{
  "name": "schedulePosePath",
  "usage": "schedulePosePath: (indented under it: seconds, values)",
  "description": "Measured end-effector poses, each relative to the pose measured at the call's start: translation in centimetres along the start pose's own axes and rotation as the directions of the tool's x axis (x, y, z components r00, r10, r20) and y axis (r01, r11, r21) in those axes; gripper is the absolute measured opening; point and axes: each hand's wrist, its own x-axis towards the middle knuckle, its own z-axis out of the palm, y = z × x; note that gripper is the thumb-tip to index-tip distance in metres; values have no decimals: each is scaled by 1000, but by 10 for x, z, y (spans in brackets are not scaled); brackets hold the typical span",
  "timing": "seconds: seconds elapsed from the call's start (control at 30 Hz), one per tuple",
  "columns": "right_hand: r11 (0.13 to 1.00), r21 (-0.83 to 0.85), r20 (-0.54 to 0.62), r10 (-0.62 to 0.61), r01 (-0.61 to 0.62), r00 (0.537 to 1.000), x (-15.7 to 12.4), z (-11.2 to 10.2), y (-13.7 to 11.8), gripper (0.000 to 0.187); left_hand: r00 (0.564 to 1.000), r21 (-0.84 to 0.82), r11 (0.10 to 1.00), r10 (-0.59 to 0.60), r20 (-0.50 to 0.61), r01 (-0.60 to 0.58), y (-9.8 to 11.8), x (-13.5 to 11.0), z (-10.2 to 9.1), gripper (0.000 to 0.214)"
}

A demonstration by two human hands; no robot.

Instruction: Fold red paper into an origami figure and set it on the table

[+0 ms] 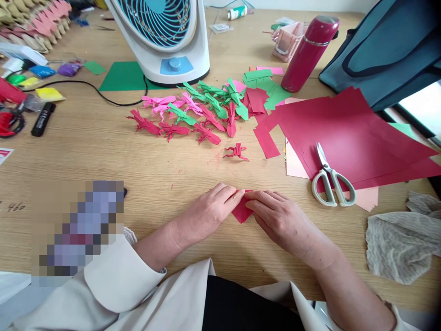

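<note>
A small folded piece of red paper lies flat on the wooden table near its front edge. My left hand presses on its left side with fingers bent together. My right hand presses on its right side, fingertips meeting the left ones over the paper. Most of the paper is hidden under my fingers. One finished red origami figure sits just beyond my hands. Farther back lies a heap of red, pink and green origami figures.
Red paper sheets with grey-handled scissors lie to the right. A maroon flask, a pink basket and a blue bag stand behind. A white fan sits at back centre. A grey cloth lies at right.
</note>
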Motion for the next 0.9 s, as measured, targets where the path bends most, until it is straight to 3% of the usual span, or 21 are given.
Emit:
schedulePosePath:
  seconds: [0.37,0.9]
  values:
    - [998,60,45,11,-14,999,-3,-7,2,25,1000,0,1000,-2,-30,2,0,0,0,35]
    - [998,63,19,-14,13,1000,-3,-7,3,22,998,-30,999,9,-63,-11,-1,1,1,34]
